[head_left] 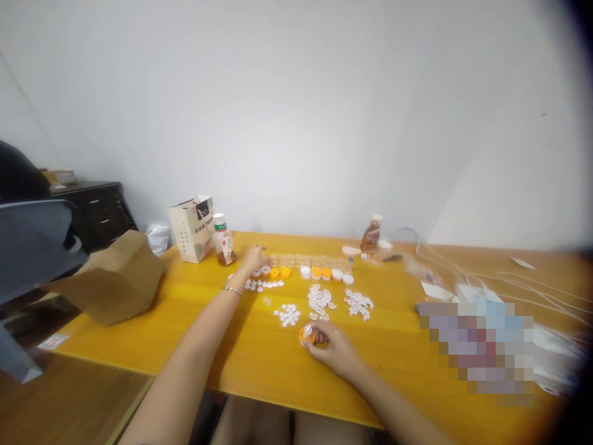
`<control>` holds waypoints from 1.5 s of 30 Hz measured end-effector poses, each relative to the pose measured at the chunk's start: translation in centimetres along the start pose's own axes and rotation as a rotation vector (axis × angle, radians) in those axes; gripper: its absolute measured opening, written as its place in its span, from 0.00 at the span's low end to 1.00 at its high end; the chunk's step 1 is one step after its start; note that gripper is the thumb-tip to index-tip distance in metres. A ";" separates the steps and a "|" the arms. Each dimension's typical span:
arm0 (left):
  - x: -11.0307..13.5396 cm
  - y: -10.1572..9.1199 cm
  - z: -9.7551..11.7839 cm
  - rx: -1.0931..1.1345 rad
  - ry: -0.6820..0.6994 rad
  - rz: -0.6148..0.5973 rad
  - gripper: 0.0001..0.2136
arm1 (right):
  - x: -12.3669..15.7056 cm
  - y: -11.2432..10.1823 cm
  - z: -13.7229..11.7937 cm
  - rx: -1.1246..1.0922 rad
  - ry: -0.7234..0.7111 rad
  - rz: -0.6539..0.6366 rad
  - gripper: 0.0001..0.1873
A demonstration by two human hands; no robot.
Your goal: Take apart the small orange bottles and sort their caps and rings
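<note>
Across a yellow wooden worktop [106, 361], two bare forearms reach in from the near edge. A small orange-and-white cap [307, 335] is gripped in the right hand [336, 352], with the fingers closed around it. It is held just clear of the surface, seemingly so that its white top can be worked on by the fingers. The left hand [252, 261], circled at the wrist by a thin metal bangle [231, 290], is stretched toward the far side and is half-open over a row of small caps; whether anything is pinched cannot be told.

Yellow caps [285, 272] and white cups [305, 272] are lined up in that row, probably so each can be reached singly. A heap of white discs [287, 315] and two tangles of white lattice runners [319, 301] are kept apart nearer the person, apparently sorted by kind.

Open worktop is left around the right hand and along the near edge, giving room for movement. The far edge is met by a white wall. A tea bottle [223, 241] and a paper gift bag [191, 228] stand far left, a brown paper sack [113, 281] lies at the left end, and white cables [523, 287] trail across the right, beside a pixelated patch [477, 349].
</note>
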State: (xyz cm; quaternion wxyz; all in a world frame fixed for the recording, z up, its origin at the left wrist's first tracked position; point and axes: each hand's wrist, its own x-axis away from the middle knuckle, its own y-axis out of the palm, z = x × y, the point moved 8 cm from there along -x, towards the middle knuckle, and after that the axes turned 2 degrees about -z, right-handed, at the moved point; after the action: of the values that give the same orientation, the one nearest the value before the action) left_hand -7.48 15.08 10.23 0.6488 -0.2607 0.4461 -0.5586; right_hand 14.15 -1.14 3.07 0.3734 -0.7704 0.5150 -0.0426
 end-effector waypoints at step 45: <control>14.1 3.8 10.8 0.347 0.564 -0.153 0.10 | -0.6 -2.7 1.5 -0.180 0.154 0.182 0.16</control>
State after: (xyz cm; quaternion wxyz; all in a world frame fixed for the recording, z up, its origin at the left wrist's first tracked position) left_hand 3.50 0.81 8.01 0.4907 -0.0143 0.4857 -0.7233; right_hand 16.57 0.70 3.84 0.2647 -0.7453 0.6116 -0.0212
